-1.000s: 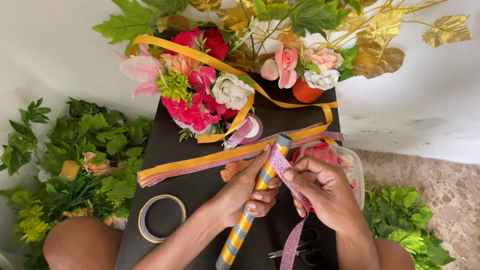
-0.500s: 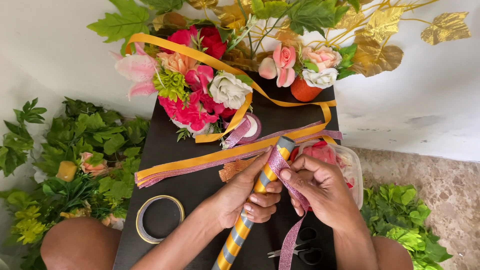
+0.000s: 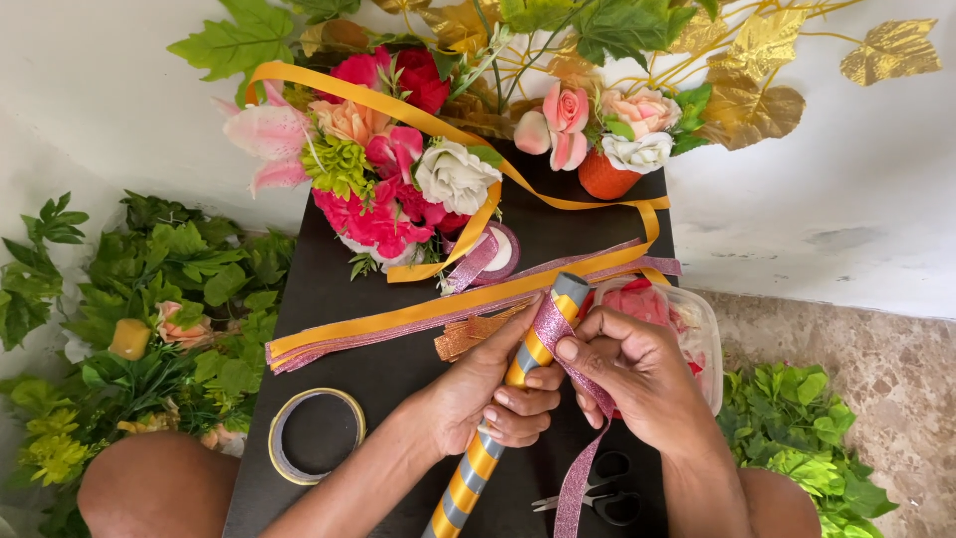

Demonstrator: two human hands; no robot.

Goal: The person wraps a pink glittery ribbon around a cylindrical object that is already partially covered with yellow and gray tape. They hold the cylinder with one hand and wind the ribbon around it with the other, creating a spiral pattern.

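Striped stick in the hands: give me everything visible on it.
The stick is a long thin rod, spirally wrapped in orange and grey bands that look like ribbon. It lies slanted over the black table, top end near the clear plastic box, bottom end running out of frame. The left hand grips its middle. The right hand presses a pink glitter ribbon against its upper part; the ribbon's tail hangs down beside it.

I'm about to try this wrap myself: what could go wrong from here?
The glitter ribbon is pinned near the tube's end only by right hand fingers; a slip could loosen the wrap. The left hand grips the striped tube midway, so it may twist. The ribbon's tail hangs by the scissors and may snag.
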